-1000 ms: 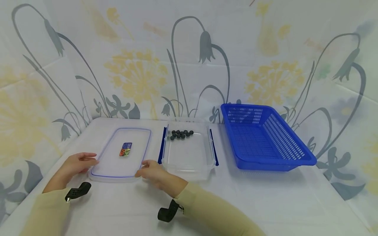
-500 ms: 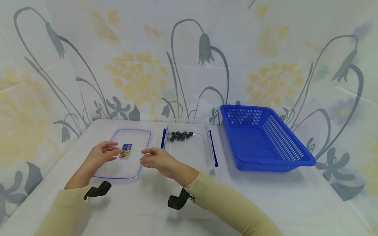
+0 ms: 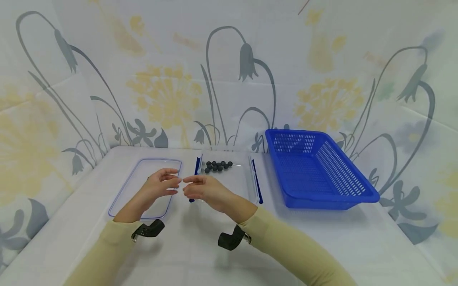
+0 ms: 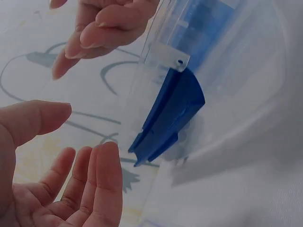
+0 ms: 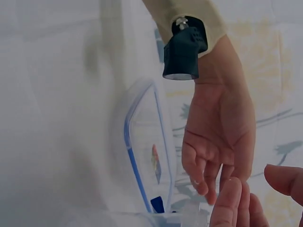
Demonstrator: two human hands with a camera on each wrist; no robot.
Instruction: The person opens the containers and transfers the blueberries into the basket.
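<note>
My left hand (image 3: 154, 190) hovers over the right part of a clear lid (image 3: 125, 190) with a blue-lined rim, its fingers loosely bent and holding nothing. Close by, its fingertips facing the left ones, my right hand (image 3: 214, 192) hangs above the near left corner of a clear plastic container (image 3: 243, 180). Several small dark balls (image 3: 216, 167) lie at the container's far end. In the left wrist view a blue latch (image 4: 173, 111) hangs folded out from the container's side. The lid's colourful label (image 5: 156, 163) shows in the right wrist view; my left hand mostly hides it from the head.
A blue slotted plastic basket (image 3: 329, 174) stands to the right of the container. White cloth covers the table (image 3: 200, 254), and a flower-printed curtain (image 3: 164, 91) rises behind it. Each wrist carries a small black camera (image 3: 148, 229).
Both hands have let go of the lid's sides, risen and moved right toward the container. The lid stays lying on the table at the left.
</note>
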